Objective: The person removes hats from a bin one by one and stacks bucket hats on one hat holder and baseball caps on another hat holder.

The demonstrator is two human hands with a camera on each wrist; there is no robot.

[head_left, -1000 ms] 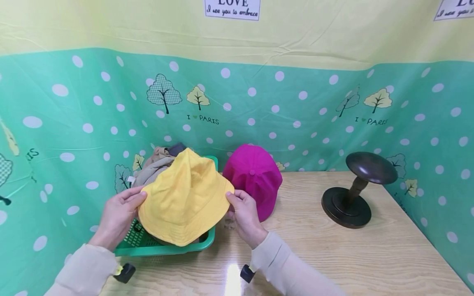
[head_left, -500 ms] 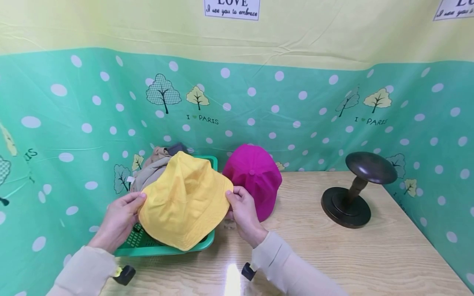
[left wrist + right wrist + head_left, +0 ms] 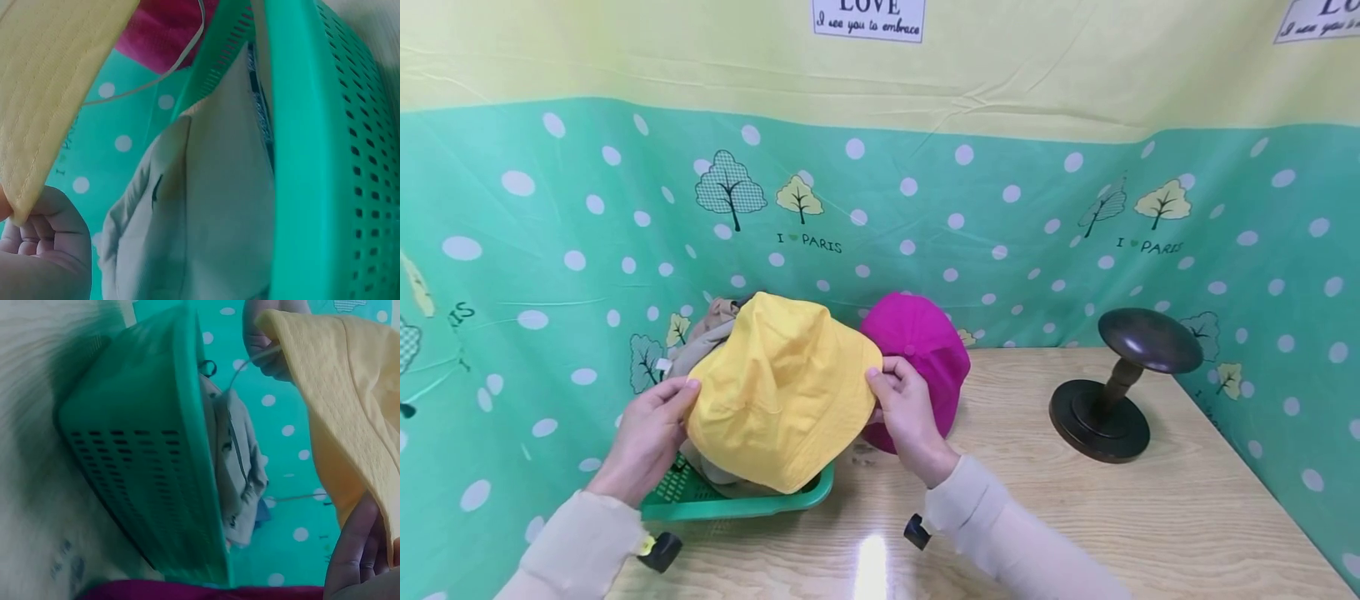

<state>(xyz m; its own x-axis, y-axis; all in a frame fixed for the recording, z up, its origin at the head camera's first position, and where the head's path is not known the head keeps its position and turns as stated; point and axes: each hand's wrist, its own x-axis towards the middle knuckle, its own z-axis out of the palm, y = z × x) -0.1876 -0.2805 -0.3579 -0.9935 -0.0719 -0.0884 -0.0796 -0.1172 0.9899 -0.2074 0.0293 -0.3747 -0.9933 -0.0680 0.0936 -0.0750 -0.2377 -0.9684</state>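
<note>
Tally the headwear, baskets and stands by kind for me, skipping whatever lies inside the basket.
Headwear: 2 (yellow hat, magenta cap)
Baskets: 1 (green basket)
Stands: 1 (dark stand)
Total: 4

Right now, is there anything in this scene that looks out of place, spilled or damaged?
I see nothing spilled or torn. Only the yellow bucket hat looks slightly odd: held by its brim between the left hand and right hand, its crown is creased and rumpled rather than smooth.
</note>
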